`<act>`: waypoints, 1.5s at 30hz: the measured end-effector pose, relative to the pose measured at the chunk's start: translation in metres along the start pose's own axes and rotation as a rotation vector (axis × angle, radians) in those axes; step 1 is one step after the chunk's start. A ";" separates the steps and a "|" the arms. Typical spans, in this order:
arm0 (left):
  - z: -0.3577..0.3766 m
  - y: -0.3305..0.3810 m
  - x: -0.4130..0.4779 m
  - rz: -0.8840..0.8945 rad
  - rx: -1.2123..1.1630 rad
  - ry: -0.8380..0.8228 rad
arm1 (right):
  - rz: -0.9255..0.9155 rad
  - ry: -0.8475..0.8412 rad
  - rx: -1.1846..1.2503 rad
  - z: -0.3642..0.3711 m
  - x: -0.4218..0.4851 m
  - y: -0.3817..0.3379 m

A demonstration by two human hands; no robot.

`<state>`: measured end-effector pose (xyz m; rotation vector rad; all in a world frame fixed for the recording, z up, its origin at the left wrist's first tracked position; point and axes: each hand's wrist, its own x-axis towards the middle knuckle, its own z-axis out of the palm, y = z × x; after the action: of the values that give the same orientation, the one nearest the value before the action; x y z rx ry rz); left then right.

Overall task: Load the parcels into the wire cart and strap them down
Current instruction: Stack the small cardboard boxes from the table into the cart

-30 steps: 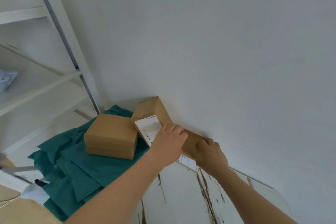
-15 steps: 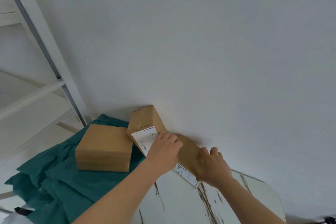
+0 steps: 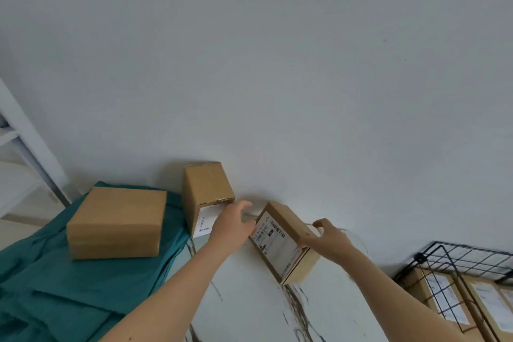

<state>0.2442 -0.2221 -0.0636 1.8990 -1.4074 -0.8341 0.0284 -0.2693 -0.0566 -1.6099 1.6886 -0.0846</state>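
Note:
A small cardboard parcel (image 3: 280, 241) with a white barcode label is lifted off the marbled table (image 3: 249, 311), tilted, close to the wall. My left hand (image 3: 233, 226) grips its left end and my right hand (image 3: 329, 239) grips its right end. A taller parcel (image 3: 206, 194) with a label stands upright against the wall just left of my left hand. A wider plain parcel (image 3: 116, 222) lies on a green cloth (image 3: 69, 294) further left. The black wire cart (image 3: 433, 258) sits at the lower right with labelled parcels (image 3: 449, 297) inside.
A white wall (image 3: 277, 64) rises right behind the table. A white shelf frame (image 3: 30, 144) stands at the far left beside the green cloth.
The small parcel has come away from the taller one, lifted and moved right between both hands. The view has swung right, bringing the wire cart into sight.

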 end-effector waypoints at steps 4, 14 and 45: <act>0.021 0.005 0.001 -0.070 -0.134 -0.047 | 0.108 0.034 0.205 -0.003 -0.005 0.021; 0.072 0.020 0.002 -0.180 -0.300 -0.258 | 0.267 0.148 0.444 -0.015 -0.025 0.059; 0.321 0.214 -0.130 -0.311 -0.605 -0.643 | 0.210 0.160 0.942 -0.152 -0.175 0.328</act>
<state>-0.1611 -0.1835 -0.0736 1.4328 -1.0024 -1.9011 -0.3459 -0.1230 -0.0459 -0.7289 1.5533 -0.7925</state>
